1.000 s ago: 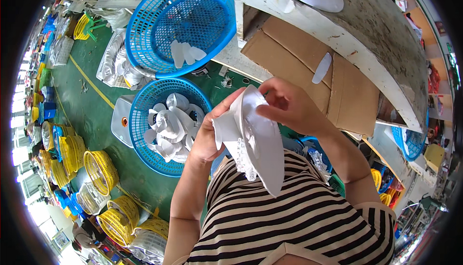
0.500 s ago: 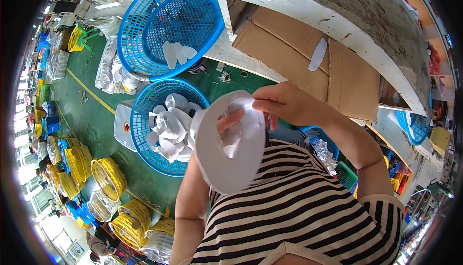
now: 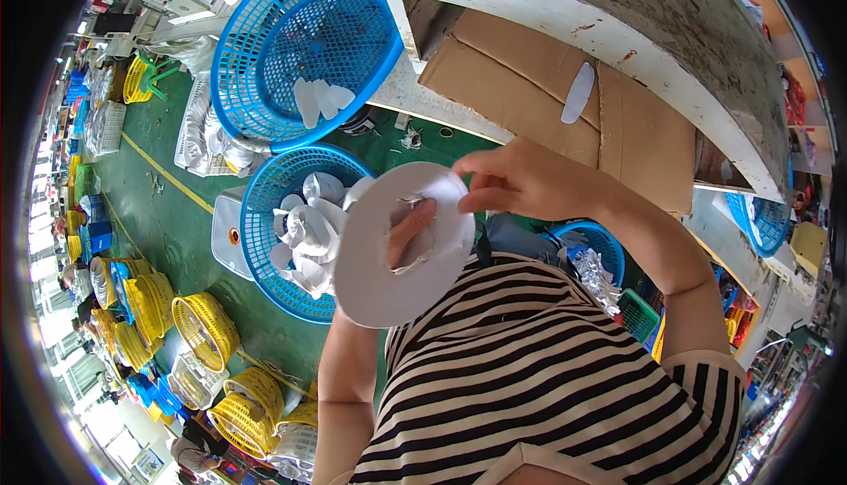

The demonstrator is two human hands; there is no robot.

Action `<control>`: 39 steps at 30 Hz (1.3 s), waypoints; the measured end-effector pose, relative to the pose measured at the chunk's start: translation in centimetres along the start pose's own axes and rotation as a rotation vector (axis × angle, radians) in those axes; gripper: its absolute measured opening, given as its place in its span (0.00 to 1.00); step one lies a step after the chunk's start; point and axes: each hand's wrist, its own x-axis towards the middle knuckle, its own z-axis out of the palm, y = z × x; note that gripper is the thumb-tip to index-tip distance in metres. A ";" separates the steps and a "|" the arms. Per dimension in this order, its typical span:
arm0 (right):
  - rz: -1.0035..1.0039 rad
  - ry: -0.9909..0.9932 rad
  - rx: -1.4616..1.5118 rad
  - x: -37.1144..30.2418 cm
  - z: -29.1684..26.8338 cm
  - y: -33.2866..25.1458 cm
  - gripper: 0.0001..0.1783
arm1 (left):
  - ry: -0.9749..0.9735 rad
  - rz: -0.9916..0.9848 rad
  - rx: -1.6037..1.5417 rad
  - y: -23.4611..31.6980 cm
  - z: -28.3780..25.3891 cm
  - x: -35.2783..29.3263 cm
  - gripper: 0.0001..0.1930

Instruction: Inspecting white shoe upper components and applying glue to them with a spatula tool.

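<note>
A white oval piece with an opening in its middle, shaped like a slipper (image 3: pixel 362 282), is held up before my chest. My left hand (image 3: pixel 413 227) grips it from behind; a finger or thumb shows through the opening, and the rest of the hand is hidden. My right hand (image 3: pixel 503 180) is at the upper right edge, index finger and thumb curled against the rim. White shreds hang around the opening. Left of it, a blue basket (image 3: pixel 258 260) holds several similar white curved pieces (image 3: pixel 309 229).
A larger blue basket (image 3: pixel 231 114) with several flat white pieces (image 3: pixel 318 99) stands at the upper left. A worn bench (image 3: pixel 653 52) has cardboard (image 3: pixel 648 141) on its lower shelf. Silvery scraps fill a blue basket (image 3: pixel 609 242) at right. Yellow baskets (image 3: pixel 205 330) stand on the green floor.
The white slipper-shaped piece has tilted more face-on and shifted slightly up and left. My right hand's thumb and index finger have parted a little at its edge.
</note>
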 end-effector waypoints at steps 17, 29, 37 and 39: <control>0.357 -0.125 0.589 -0.9 5.1 0.3 0.24 | 0.121 0.180 -0.059 -3.5 -1.5 1.4 0.15; 0.320 -0.057 0.402 -0.8 4.4 0.1 0.29 | -0.074 0.164 0.136 -3.1 -2.4 2.0 0.18; 0.392 -0.142 0.382 0.0 5.0 0.5 0.25 | 0.037 -0.054 -0.009 -2.3 -1.6 0.5 0.17; 0.390 -0.136 0.335 0.3 4.7 0.3 0.23 | 0.025 -0.034 -0.051 -2.7 -1.8 0.5 0.17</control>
